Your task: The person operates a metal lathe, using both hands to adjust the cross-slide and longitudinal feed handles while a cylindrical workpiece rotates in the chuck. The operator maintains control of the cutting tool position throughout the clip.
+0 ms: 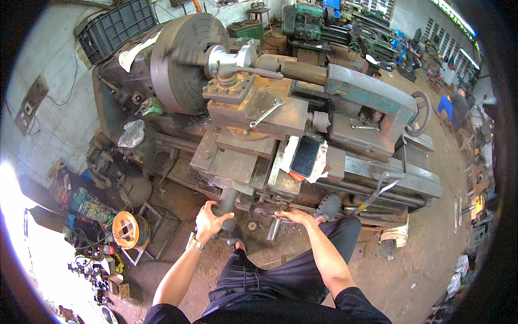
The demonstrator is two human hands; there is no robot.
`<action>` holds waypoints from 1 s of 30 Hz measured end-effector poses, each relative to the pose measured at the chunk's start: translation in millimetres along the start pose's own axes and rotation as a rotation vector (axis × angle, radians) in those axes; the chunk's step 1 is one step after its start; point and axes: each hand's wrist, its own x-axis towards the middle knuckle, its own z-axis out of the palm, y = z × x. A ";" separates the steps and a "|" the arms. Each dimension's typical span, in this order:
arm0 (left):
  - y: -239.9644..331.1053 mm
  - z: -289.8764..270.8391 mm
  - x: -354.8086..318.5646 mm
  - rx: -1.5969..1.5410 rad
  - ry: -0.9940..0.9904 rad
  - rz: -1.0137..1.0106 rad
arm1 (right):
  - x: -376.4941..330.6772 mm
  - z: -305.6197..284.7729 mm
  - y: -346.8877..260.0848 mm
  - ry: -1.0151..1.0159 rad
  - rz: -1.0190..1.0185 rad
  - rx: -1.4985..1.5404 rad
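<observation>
My left hand (209, 220), a watch at its wrist, curls round the crank handle (226, 201) at the front of the lathe's carriage; the crank is partly blurred. Fingers bent over its rim, my right hand (291, 215) grips a handwheel (264, 209) to the right, beside its metal handle (273, 230). Above my hands, a shiny metal workpiece (218, 58) sits between the large round chuck (186, 62) and the tailstock (367, 92). The chuck's jaws look blurred. A tool post (229, 89) with a lever stands close in front of the workpiece.
A wrench (267, 113) lies on the slide, another wrench (366, 127) on the tailstock base. A phone (306, 156) rests on a cloth at the carriage. An orange cable spool (127, 229) stands on the floor at left. Another person (456, 105) is far right.
</observation>
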 end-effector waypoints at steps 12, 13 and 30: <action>-0.4 1.7 -0.6 -0.010 0.012 0.019 | 8.1 9.4 -70.8 -0.070 0.288 -0.294; -0.5 1.1 -0.6 -0.014 0.014 0.021 | 7.5 10.0 -65.4 -0.031 0.256 -0.272; -0.9 0.1 0.2 -0.010 -0.021 -0.002 | 11.0 14.7 -31.3 0.133 0.189 -0.268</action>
